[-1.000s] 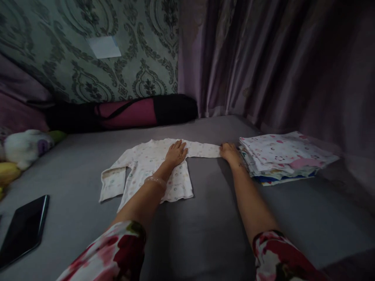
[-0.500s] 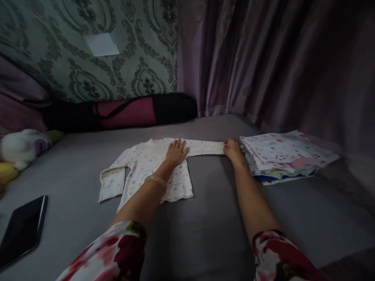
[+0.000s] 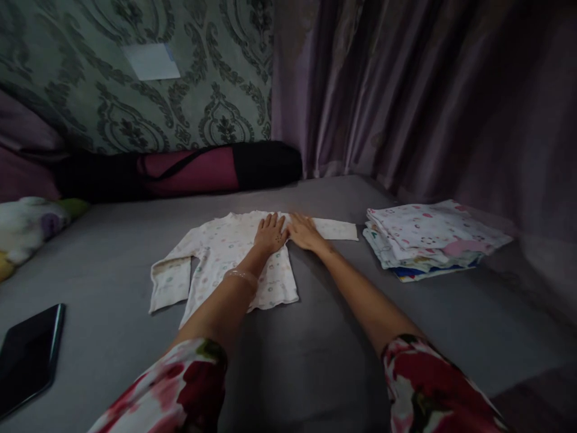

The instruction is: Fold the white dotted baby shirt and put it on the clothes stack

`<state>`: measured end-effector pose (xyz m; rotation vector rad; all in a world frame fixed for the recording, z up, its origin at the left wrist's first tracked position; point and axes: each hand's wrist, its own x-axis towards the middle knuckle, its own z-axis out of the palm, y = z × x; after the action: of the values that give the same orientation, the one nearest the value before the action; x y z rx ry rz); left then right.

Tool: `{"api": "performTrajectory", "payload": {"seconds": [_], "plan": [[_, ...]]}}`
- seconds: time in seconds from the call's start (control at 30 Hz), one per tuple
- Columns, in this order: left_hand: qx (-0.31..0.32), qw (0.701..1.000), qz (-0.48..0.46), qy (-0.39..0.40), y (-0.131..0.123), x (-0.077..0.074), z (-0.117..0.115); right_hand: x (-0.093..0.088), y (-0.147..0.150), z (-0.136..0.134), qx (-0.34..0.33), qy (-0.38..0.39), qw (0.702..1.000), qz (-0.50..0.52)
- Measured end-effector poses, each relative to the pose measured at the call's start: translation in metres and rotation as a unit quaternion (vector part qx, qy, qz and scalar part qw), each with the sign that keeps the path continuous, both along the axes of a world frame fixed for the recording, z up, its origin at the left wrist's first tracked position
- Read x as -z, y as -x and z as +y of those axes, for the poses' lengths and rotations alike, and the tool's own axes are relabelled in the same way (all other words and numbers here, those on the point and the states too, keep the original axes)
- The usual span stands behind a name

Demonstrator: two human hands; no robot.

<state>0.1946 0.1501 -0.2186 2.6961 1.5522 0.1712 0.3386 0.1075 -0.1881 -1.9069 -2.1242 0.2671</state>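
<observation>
A small white long-sleeved shirt with a faint print lies spread on the grey bed sheet. Its right-hand sleeve stretches straight out to the side, while the left-hand sleeve bends downward. My left hand rests flat on the shirt near the shoulder, fingers spread. Beside it, my right hand lies over the top of the straight sleeve with fingers extended, slightly blurred by motion. Neither hand grips the cloth.
To the right sits a stack of folded printed cloths. A dark tablet or phone lies at the left front, with a plush toy behind it. Along the wall stretches a black and maroon long bag, next to a purple curtain.
My right hand has let go of the sleeve's cuff and moved left to the shoulder end, beside my left hand. My left hand stays on the shirt.
</observation>
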Motion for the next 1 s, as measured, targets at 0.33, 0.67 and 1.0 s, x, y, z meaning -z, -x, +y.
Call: {"api": "performTrajectory", "payload": {"seconds": [0.33, 0.67, 1.0], "plan": [[0.005, 1.0, 0.003, 0.003, 0.001, 0.001, 0.002, 0.018, 0.023, 0.016, 0.056, 0.06, 0.995, 0.053], [0.001, 0.999, -0.044, -0.003, 0.0, 0.003, 0.001, 0.016, -0.067, -0.023, 0.142, 0.066, 0.985, -0.072], [0.012, 0.996, -0.053, 0.074, 0.001, -0.008, 0.009, 0.007, -0.096, -0.04, 0.204, 0.072, 0.972, -0.097]]}}
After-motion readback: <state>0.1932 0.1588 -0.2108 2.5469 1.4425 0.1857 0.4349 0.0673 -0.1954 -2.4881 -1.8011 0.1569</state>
